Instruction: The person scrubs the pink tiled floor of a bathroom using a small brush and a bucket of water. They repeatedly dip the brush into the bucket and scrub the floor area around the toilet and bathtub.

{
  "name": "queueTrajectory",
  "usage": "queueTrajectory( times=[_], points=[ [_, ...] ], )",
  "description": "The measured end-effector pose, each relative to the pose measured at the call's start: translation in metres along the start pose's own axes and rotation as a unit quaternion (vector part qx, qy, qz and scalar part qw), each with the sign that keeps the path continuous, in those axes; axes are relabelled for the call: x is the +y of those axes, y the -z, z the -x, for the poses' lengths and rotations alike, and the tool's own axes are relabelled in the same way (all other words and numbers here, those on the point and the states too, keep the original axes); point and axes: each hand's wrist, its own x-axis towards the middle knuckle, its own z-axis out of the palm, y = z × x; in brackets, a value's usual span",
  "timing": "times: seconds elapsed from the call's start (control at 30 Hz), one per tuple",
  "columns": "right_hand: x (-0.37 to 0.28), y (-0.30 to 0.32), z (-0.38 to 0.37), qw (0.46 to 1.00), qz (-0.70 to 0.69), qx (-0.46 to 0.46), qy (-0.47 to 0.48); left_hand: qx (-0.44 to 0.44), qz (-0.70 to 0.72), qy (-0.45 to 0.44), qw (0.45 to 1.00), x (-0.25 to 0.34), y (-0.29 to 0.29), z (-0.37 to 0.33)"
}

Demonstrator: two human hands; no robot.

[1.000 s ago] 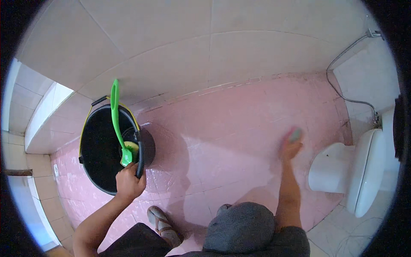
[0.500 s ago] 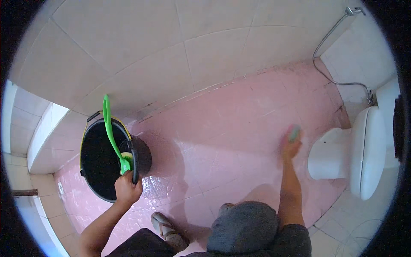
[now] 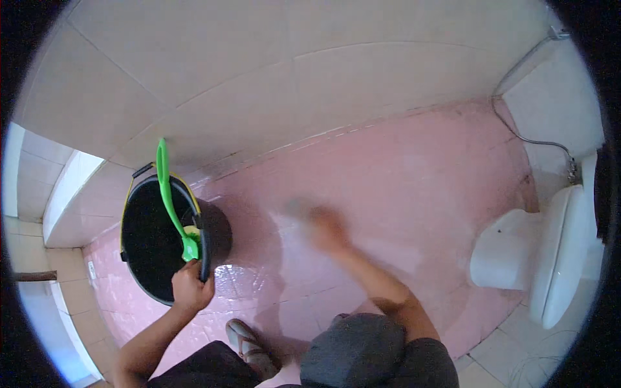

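My left hand (image 3: 193,288) is closed round the near right rim of a black bucket (image 3: 220,238), which leans with its mouth toward me. A green long-handled brush (image 3: 165,187) stands in the bucket against its right side, its handle sticking out past the far rim. Beside the brush head a pale yellow thing (image 3: 192,231) shows in part. My right hand (image 3: 330,231) is low over the pink tiled floor, right of the bucket, smeared by motion. A small greenish object (image 3: 297,207) at its fingers is too blurred to name.
A white toilet (image 3: 508,249) stands on the right, with a spray hose (image 3: 546,142) on the wall behind it. The pink floor (image 3: 414,168) looks wet near the bucket. A tiled wall (image 3: 226,110) bounds the far side. My sandalled foot (image 3: 244,339) is near the bucket.
My right hand has swept left across the floor from near the toilet toward the bucket, with the greenish object. My left hand stays on the bucket rim. The view has shifted slightly.
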Motion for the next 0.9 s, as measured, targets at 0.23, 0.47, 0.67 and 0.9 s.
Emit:
queueTrajectory(
  times=[0.23, 0.47, 0.67, 0.9],
  points=[
    [0.206, 0.158, 0.025, 0.653, 0.034, 0.442, -0.614, -0.023, 0.020, -0.018, 0.999, 0.006, 0.001, -0.001],
    [-0.044, -0.038, -0.054, 0.992, -0.115, -0.023, -0.041, -0.027, 0.013, -0.016, 0.999, 0.006, 0.001, -0.006],
    [0.010, -0.029, -0.050, 0.997, -0.069, 0.015, -0.038, -0.006, 0.016, -0.031, 0.999, 0.002, -0.003, -0.004],
    [0.197, 0.156, 0.043, 0.700, 0.068, 0.438, -0.560, -0.021, 0.003, -0.005, 1.000, 0.010, 0.002, -0.004]
  ],
)
